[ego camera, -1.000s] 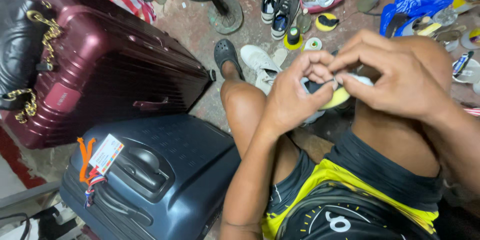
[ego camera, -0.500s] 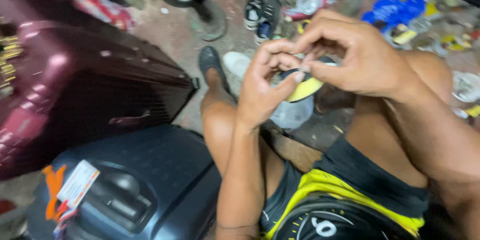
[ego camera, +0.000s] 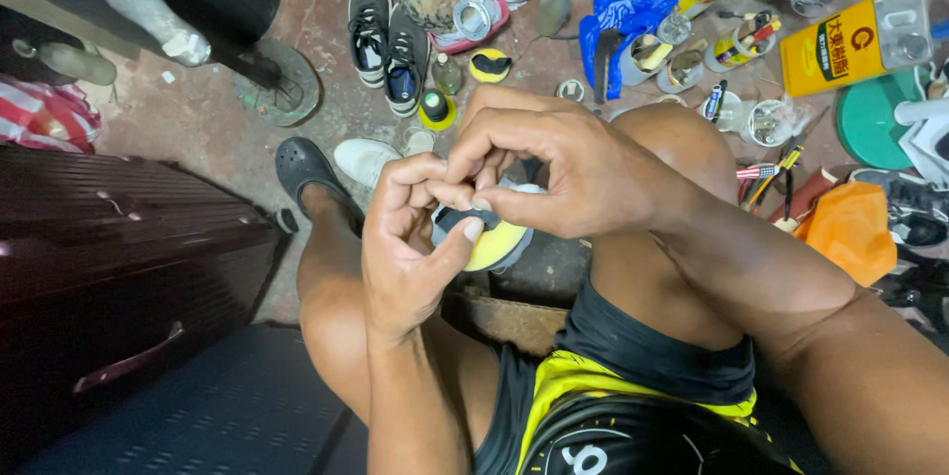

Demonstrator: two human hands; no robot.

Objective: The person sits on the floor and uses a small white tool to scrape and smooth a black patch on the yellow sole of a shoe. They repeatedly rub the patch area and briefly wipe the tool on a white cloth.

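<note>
At the centre of the frame, both hands meet over a small round yellow disc with a dark grey piece on top, held above the person's bare knees. The left hand cups it from the lower left, thumb pressed across the yellow face. The right hand comes in from the right, fingertips pinching the dark piece at the disc's upper edge. The disc is tilted, its yellow face turned toward the lower right; being round and mostly covered, its long axis cannot be told. A dark maroon hard-shell suitcase stands at the left, 2 black sneakers on the floor at the upper centre.
</note>
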